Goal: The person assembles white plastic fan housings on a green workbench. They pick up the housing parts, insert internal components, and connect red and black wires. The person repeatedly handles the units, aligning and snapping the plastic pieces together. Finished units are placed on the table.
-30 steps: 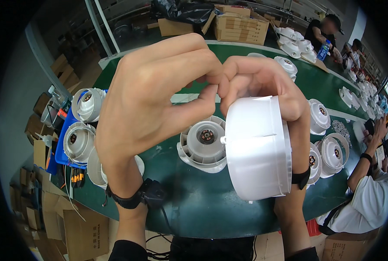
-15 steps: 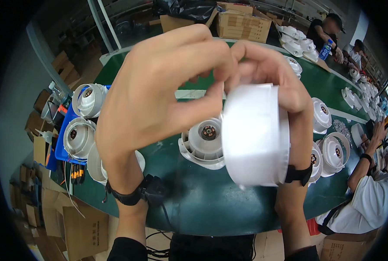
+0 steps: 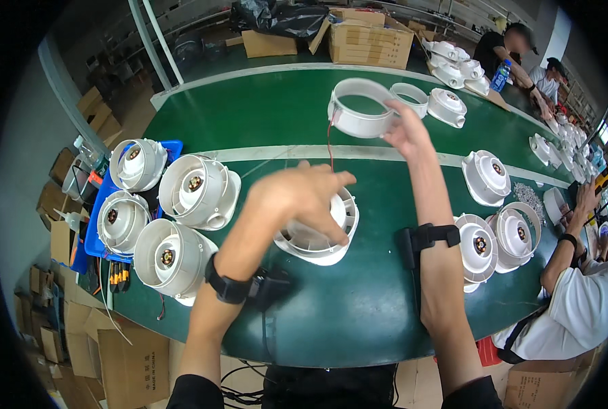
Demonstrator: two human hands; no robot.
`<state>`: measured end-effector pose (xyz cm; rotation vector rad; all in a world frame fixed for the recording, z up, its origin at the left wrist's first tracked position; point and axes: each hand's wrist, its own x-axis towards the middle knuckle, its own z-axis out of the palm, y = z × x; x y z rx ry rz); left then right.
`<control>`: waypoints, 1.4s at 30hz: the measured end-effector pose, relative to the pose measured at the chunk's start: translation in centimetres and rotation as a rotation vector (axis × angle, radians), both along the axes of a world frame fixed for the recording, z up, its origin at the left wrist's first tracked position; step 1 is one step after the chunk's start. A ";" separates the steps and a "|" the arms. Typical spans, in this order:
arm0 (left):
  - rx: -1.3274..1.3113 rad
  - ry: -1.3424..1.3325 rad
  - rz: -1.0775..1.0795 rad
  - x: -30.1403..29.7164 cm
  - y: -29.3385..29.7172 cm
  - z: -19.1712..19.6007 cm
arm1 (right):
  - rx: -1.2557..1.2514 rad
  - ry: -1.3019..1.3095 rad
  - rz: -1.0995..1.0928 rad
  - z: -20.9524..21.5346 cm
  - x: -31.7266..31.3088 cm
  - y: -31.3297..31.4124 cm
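Note:
My right hand point(image 3: 409, 131) grips a white plastic ring point(image 3: 360, 127) by its right side, over the far half of the green table. A thin red wire point(image 3: 331, 146) hangs from the ring's left side toward my left hand point(image 3: 302, 201). That hand, slightly blurred, is over a white round motor housing point(image 3: 317, 255) on the table, its thumb and forefinger spread apart. It covers most of the housing's middle; whether it touches the housing I cannot tell. Another white ring point(image 3: 418, 108) lies just behind my right hand, beside a white housing point(image 3: 447, 109).
Several white housings stand at left, some in a blue tray point(image 3: 174, 146); more point(image 3: 486, 178) stand at right. Small metal parts point(image 3: 528, 198) lie near a co-worker's arm point(image 3: 568, 255). A pale strip point(image 3: 379, 153) crosses the table. Cardboard boxes point(image 3: 370, 44) are behind it.
My hands have moved apart. The right has carried the white ring away and turned it so its opening shows; the left has come down over the middle housing, its fingers spreading.

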<state>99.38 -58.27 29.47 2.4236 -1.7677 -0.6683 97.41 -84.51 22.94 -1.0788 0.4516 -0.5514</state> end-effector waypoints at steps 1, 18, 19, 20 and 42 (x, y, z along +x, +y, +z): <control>0.045 -0.072 0.033 -1.1 0.2 -0.2 | 0.039 -0.012 -0.031 -0.3 0.5 0.5; -0.184 -0.389 0.442 14.7 -4.8 -6.0 | 0.244 -0.342 -0.512 0.2 1.4 2.0; -0.149 -0.470 0.526 14.9 -5.4 -6.0 | 0.252 -0.342 -0.512 0.1 1.4 1.8; -0.112 -0.551 0.613 15.1 -5.8 -6.0 | 0.326 -0.399 -0.501 0.0 1.5 1.6; -1.157 -0.761 0.644 14.9 -4.1 -11.8 | -0.490 0.272 0.385 -1.4 1.9 5.2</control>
